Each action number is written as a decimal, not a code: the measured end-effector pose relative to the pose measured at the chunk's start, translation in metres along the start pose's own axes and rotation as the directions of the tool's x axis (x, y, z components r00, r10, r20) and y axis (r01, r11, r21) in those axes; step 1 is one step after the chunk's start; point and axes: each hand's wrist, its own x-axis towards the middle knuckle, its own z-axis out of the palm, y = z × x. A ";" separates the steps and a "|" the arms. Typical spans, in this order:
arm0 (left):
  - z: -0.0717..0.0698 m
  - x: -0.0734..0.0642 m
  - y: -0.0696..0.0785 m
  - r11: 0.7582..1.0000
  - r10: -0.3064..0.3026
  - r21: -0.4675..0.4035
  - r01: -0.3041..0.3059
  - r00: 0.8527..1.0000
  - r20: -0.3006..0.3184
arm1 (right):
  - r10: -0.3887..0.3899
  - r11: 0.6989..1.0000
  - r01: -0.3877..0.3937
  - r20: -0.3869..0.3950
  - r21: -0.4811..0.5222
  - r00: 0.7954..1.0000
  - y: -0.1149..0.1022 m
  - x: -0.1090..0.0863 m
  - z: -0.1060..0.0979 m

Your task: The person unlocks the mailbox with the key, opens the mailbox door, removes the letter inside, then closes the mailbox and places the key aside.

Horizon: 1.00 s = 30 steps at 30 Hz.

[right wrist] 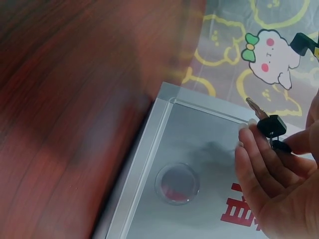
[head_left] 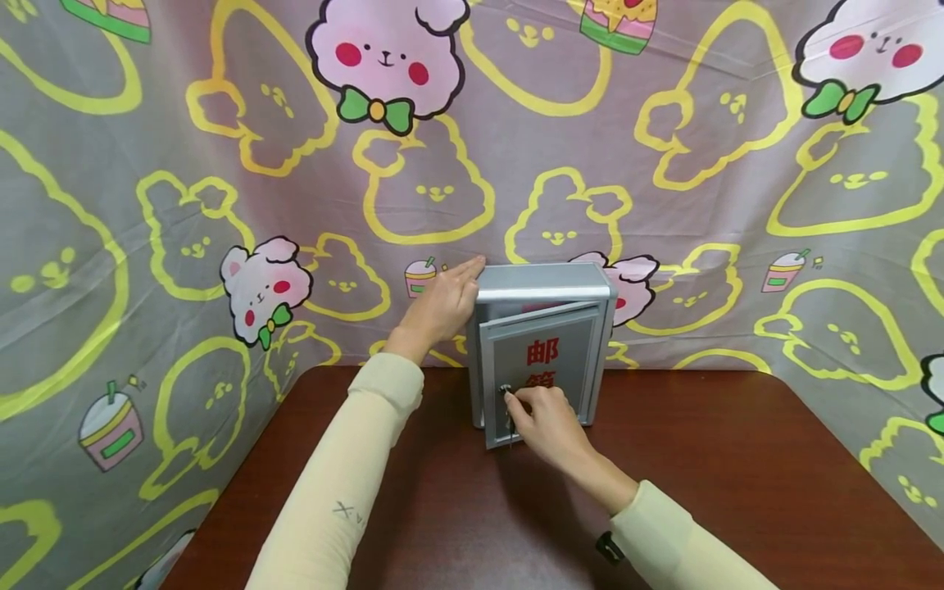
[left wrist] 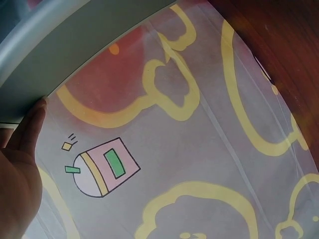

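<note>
A silver-grey metal mailbox (head_left: 542,280) with red characters stands upright on the table, its front door (head_left: 507,348) slightly ajar at the left side. My left hand (head_left: 445,305) rests against the mailbox's upper left edge, fingers extended; in the left wrist view its fingertips lie along the box's side. At the lock on the door's left, my right hand (head_left: 549,426) pinches a black-headed key (right wrist: 282,146) between thumb and finger. A second black-headed key (right wrist: 271,126) hangs from the same ring. The right wrist view also shows a round clear window (right wrist: 177,183) low on the door.
The mailbox stands near the back edge of a dark reddish-brown wooden table (head_left: 737,475). A grey cloth (head_left: 708,197) printed with cartoon animals hangs close behind it and along the sides. A black band (head_left: 609,547) shows by the right sleeve.
</note>
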 end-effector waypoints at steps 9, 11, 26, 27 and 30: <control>-0.002 0.000 0.001 1.000 0.004 -0.012 -0.004 1.000 0.013 | 0.019 1.000 -0.019 0.024 0.000 1.000 0.003 -0.003 -0.006; -0.002 -0.001 0.002 1.000 -0.001 -0.012 0.002 1.000 0.018 | 0.017 1.000 -0.017 0.028 0.006 0.999 0.004 -0.005 -0.007; -0.002 0.000 0.000 1.000 0.004 0.009 -0.004 1.000 0.007 | -0.034 0.999 0.033 0.018 0.015 0.999 0.008 -0.012 -0.013; -0.002 0.000 0.000 1.000 0.003 0.010 -0.003 1.000 0.008 | -0.037 0.999 0.037 0.017 0.013 0.999 0.008 -0.012 -0.013; -0.003 -0.001 0.000 1.000 0.001 0.014 -0.001 1.000 0.010 | -0.053 0.999 0.053 0.009 0.010 0.999 0.009 -0.014 -0.014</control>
